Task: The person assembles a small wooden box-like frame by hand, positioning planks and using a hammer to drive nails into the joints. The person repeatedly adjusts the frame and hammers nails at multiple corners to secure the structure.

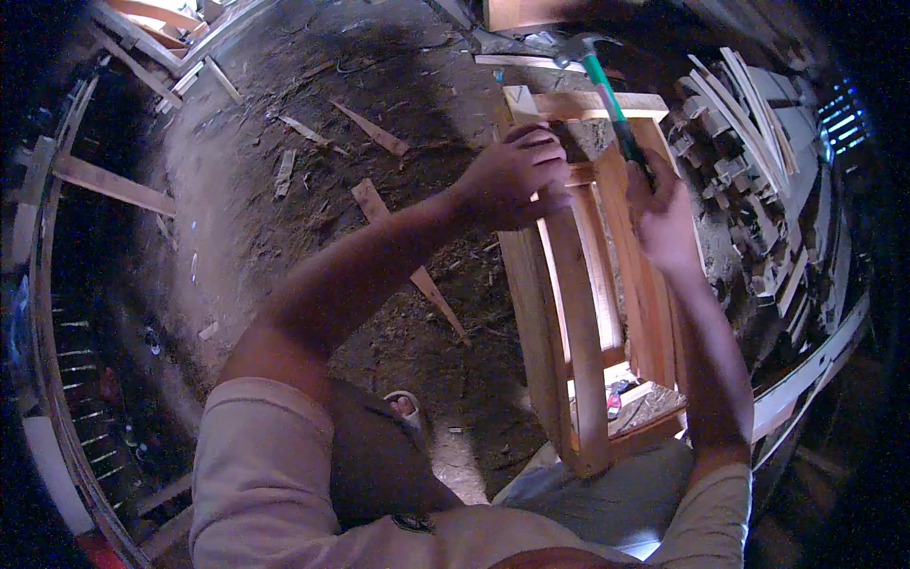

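Note:
A long, box-like wooden frame [586, 379] of pale slats stands tilted against my legs, its far end pointing away from me. My left hand [519, 178] is closed over a slat near the far left corner, fingers curled; whether it also pinches something small is hidden. In my right hand [664, 213] is a claw hammer [599, 81] with a green and dark handle, gripped low on the handle. Its metal head is raised beyond the far crosspiece [626, 104] of the frame, apart from the wood.
Offcuts and thin wedges such as a wood strip [372, 128] lie scattered on the dirt floor [256, 209]. At the right is a stack of cut timber [749, 180]. My sandalled foot [403, 406] rests left of the frame. Loose small items [618, 394] show through its near end.

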A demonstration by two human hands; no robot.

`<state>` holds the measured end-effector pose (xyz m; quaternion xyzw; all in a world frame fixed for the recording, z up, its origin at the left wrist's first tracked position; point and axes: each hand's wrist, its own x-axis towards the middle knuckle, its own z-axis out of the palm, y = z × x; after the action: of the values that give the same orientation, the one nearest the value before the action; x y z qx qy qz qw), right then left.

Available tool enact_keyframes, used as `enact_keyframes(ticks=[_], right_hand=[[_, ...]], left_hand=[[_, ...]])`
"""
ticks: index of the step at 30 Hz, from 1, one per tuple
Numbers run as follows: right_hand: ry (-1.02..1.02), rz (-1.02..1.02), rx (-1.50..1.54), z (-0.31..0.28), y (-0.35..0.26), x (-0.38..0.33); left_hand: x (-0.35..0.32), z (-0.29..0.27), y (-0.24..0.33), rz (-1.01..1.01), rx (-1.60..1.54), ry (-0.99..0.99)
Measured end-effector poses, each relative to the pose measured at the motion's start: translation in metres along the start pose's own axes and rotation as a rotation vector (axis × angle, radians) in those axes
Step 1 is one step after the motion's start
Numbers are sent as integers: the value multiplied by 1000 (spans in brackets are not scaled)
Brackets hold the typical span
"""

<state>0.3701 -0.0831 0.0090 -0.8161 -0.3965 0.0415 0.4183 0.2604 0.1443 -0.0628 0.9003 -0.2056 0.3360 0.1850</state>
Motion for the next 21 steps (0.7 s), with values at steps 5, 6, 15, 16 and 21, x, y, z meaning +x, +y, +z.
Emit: enact_keyframes(ticks=[5, 6, 15, 16, 21], right_hand=[[21, -10, 33, 1, 6, -5], [14, -14, 49, 1, 5, -6], [0, 24, -35, -4, -19, -15], [12, -3, -24, -2, -12, -14], [-34, 112, -11, -3, -16, -15]], left_hand=[[-1, 13, 5, -29, 20, 39], [-2, 13, 5, -41, 33, 19], [-2, 8, 7, -43, 47, -4], [-1, 7, 7, -52, 34, -23], [1, 6, 12, -76, 22, -41]])
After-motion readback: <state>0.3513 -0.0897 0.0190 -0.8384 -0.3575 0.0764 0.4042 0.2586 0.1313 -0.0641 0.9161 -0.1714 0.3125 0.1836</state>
